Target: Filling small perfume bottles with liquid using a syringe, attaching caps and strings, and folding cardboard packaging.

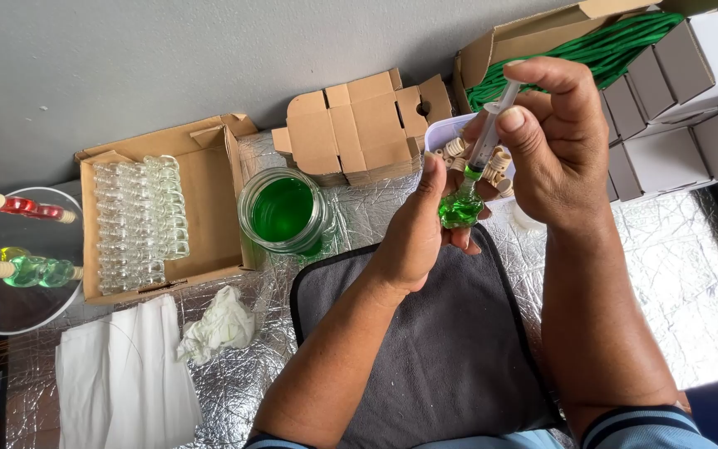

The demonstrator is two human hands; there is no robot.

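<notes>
My left hand (420,229) pinches a tiny glass bottle (459,208) holding green liquid, just above a dark grey cloth (442,349). My right hand (554,141) grips a clear syringe (489,129) whose tip points down into the bottle's neck; the thumb rests near the plunger. A glass jar of green liquid (284,212) stands to the left of my hands.
A cardboard box (209,179) of several empty small bottles sits at the left, near a clear round tray (10,312) with corked filled bottles. Flat cardboard boxes (359,125), a white tub of corks (442,133), white boxes (683,91), green cord (600,50), white tissues (126,374).
</notes>
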